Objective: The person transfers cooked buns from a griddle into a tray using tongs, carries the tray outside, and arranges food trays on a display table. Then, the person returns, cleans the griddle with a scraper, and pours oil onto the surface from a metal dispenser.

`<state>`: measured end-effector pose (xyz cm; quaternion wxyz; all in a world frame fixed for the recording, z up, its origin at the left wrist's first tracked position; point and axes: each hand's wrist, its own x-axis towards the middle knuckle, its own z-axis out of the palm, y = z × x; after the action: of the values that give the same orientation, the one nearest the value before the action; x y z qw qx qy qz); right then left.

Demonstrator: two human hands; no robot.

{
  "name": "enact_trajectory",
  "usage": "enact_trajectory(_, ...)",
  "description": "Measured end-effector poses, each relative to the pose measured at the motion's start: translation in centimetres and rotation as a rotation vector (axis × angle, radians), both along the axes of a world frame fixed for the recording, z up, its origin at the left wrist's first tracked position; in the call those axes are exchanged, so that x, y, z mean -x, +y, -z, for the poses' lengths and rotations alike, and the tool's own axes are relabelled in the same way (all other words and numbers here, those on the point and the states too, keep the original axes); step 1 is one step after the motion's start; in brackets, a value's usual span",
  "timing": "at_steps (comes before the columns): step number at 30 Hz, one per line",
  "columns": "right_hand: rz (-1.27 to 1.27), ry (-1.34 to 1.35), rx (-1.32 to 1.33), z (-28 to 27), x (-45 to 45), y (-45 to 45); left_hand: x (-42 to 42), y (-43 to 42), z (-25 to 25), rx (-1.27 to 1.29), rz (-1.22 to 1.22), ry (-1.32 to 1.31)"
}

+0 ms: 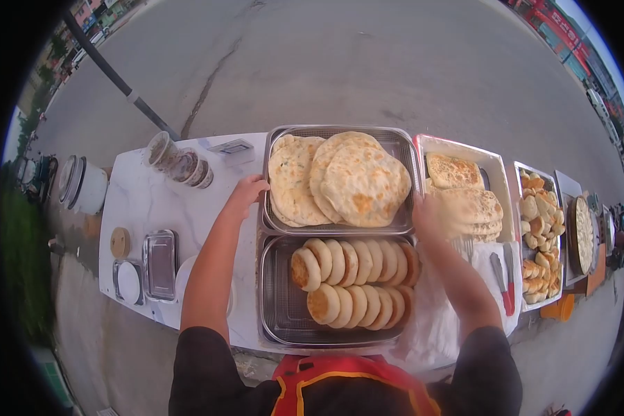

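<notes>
A metal tray with large round flatbreads piled in it stands at the far side of the table. My left hand is closed on the tray's left rim, fingers at the edge. At the opposite rim is my right hand, gripping that side; its fingers are partly hidden and slightly blurred. Directly in front, nearer to me, a second metal tray holds two rows of thick round buns standing on edge.
Right of the trays, a white tray holds browned flatbreads, beside tongs and plastic bags. Another tray carries small pastries. On the left of the table are stacked jars, a small black tray and a lid.
</notes>
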<state>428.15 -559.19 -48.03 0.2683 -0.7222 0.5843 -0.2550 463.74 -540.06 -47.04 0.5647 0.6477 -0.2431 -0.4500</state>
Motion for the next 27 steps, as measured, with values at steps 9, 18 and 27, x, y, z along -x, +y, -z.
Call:
enact_trajectory(9, -0.094, 0.111, 0.092, 2.8, 0.0, -1.3, -0.5, 0.1, 0.4, -0.059, 0.002, -0.053)
enact_trajectory(18, -0.120, 0.015, 0.012, -2.5, 3.7, -1.4, 0.2, 1.5, 1.5, -0.086, -0.108, -0.112)
enact_trajectory(27, 0.354, -0.139, 0.219, -7.0, 25.8, 11.6, 1.1, 8.3, -1.5, 0.026, -0.031, -0.272)
